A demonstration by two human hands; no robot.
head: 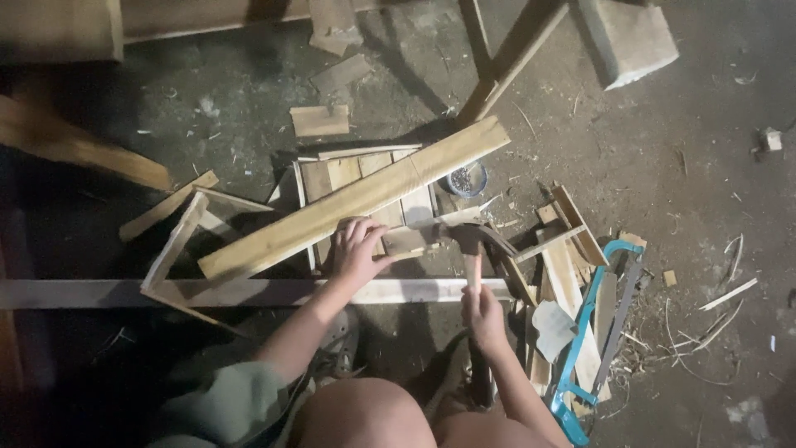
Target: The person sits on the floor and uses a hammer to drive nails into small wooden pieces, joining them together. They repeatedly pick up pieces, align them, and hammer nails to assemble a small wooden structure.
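Observation:
My left hand [356, 249] presses down on a small wooden piece [408, 241] lying on a slatted wooden panel [332, 176]. A long pale plank [348, 203] lies diagonally across that panel, just above my left hand. My right hand [483, 315] grips the wooden handle of a hammer [471, 249]. The hammer's head is blurred just right of the small piece. My knees show at the bottom of the view.
A blue-framed hacksaw [593, 332] lies to the right among wood offcuts [568, 249]. A small round tin of nails [467, 178] stands behind the panel. A long pale batten [249, 292] runs across in front of me. A concrete block [626, 37] sits at the far right.

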